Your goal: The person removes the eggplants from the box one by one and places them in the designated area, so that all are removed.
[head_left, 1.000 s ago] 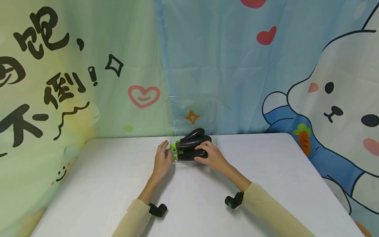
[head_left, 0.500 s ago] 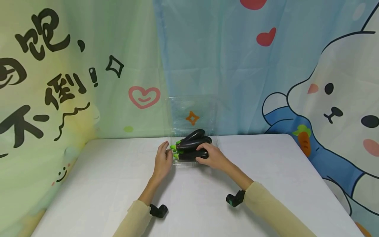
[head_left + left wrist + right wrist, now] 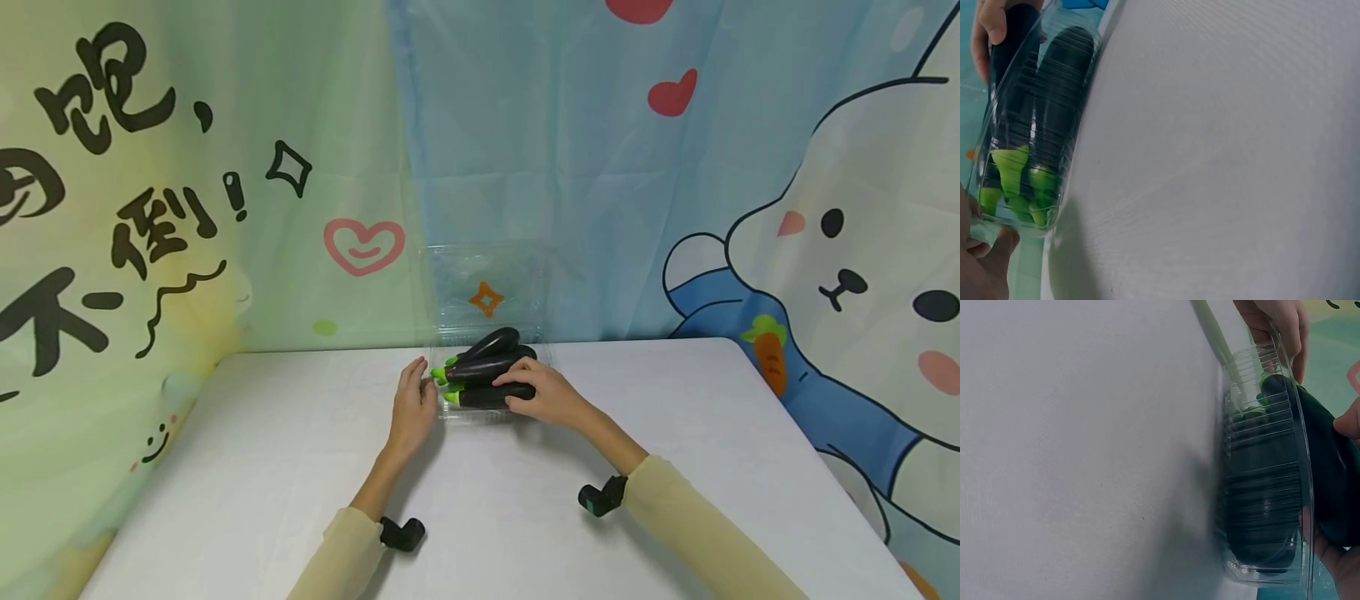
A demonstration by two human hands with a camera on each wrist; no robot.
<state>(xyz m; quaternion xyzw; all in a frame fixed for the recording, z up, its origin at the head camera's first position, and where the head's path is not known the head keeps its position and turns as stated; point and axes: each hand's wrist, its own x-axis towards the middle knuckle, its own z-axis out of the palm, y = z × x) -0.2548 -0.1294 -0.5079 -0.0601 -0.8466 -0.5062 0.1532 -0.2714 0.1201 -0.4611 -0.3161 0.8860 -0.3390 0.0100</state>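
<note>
Several dark purple eggplants with green stem ends lie in a clear plastic clamshell container (image 3: pixel 465 416), its clear lid (image 3: pixel 487 260) standing up behind. My right hand (image 3: pixel 550 395) holds the blunt right end of the nearest eggplant (image 3: pixel 483 397) between thumb and fingers. In the right wrist view this eggplant (image 3: pixel 1329 459) sits above the container's rim, slightly tilted. At the container's left end is my left hand (image 3: pixel 414 408), fingers fairly straight, touching the wall beside the stems. The left wrist view shows other eggplants (image 3: pixel 1060 94) through the ribbed wall.
A white-covered table (image 3: pixel 300 467) carries the container near its far edge. Behind it hangs a printed cloth backdrop (image 3: pixel 480 167) with a cartoon animal on the right. Black wrist cameras are strapped to both forearms, below beige sleeves (image 3: pixel 348 542).
My right hand has shifted a little to the right, drawing the nearest eggplant along with it. Its stem end has moved away from my left hand, which stays in place.
</note>
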